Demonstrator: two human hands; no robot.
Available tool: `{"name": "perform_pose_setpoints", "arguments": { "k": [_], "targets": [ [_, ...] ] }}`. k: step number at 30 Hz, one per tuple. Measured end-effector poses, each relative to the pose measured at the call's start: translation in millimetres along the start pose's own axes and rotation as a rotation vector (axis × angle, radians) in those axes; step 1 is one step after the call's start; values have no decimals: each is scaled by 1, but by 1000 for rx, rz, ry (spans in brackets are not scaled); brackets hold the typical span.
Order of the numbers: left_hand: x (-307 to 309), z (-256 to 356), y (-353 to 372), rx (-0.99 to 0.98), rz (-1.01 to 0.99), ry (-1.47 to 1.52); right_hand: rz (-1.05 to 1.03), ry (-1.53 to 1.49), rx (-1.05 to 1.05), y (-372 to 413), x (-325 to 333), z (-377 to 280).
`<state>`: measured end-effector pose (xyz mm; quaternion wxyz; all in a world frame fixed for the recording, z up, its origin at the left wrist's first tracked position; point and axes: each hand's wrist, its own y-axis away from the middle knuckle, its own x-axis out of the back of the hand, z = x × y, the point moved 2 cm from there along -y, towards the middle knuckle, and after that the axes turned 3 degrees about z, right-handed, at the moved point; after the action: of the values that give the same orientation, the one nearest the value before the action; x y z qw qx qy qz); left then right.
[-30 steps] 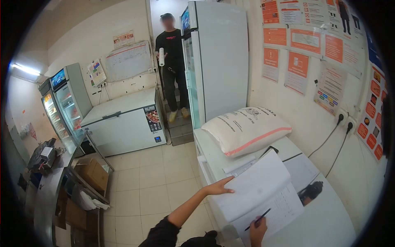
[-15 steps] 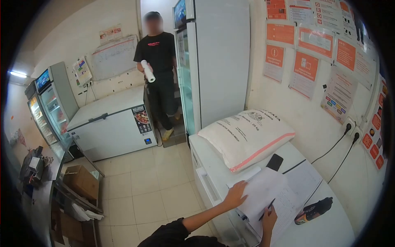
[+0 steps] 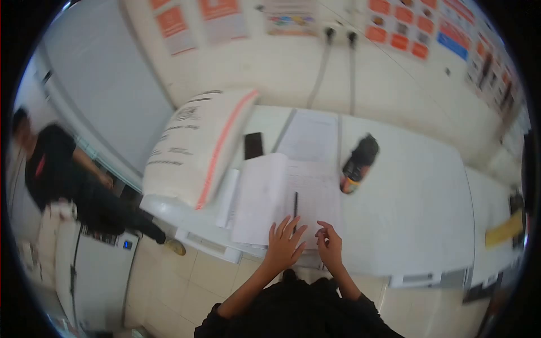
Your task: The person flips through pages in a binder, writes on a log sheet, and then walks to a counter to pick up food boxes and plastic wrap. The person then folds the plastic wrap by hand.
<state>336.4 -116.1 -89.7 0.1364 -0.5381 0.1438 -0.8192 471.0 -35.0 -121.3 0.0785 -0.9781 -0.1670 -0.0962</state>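
My left hand (image 3: 283, 243) lies flat with fingers spread on the near edge of an open stack of white papers (image 3: 265, 194) on a white freezer lid (image 3: 406, 191). A black pen (image 3: 295, 204) lies on the papers, its near end at my left fingertips. My right hand (image 3: 330, 245) rests just to the right, fingers loosely curled and holding nothing. A black phone (image 3: 253, 145) lies beyond the papers, beside a large white sack (image 3: 194, 147) with a pink stripe.
A black bottle (image 3: 358, 160) lies on its side right of the papers, with a loose sheet (image 3: 310, 135) behind them. Two cables (image 3: 324, 67) run up to wall sockets. A person in black (image 3: 56, 172) stands at the left. A yellow object (image 3: 503, 229) sits at the far right.
The view has swung down and right onto the freezer lid. The pen has left my right hand and lies on the papers. The person in black has come closer, at the left.
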Motion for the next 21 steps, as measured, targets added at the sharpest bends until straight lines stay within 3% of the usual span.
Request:
{"name": "perform_pose_setpoints", "arguments": {
  "k": [3, 5, 6, 8, 11, 13, 17, 19, 21],
  "targets": [
    [-26, 21, 9, -114, -39, 120, 80, 169, -17, 45, 47, 14],
    [-48, 31, 12, -329, -55, -49, 181, 260, -9, 73, 77, 26],
    [-51, 33, -1, -310, 22, -191, 219, 347, 40, 92, 91, 29],
    [-47, 26, -35, -21, -82, -330, 327, 377, -37, 125, 116, 35],
    [-58, -5, -57, 103, 16, -244, 505, 350, -171, 161, 146, 47],
    [-65, -16, -66, 289, -95, -91, 572, 311, -269, 171, 163, 51],
    [-59, -14, -71, 295, 19, -71, 573, 348, -242, 179, 186, 46],
    [-49, -13, -67, 396, 100, -102, 516, 384, -105, 175, 196, 40],
    [-51, -20, -53, 345, 178, -86, 503, 381, -97, 176, 209, 41]
  ]
}}
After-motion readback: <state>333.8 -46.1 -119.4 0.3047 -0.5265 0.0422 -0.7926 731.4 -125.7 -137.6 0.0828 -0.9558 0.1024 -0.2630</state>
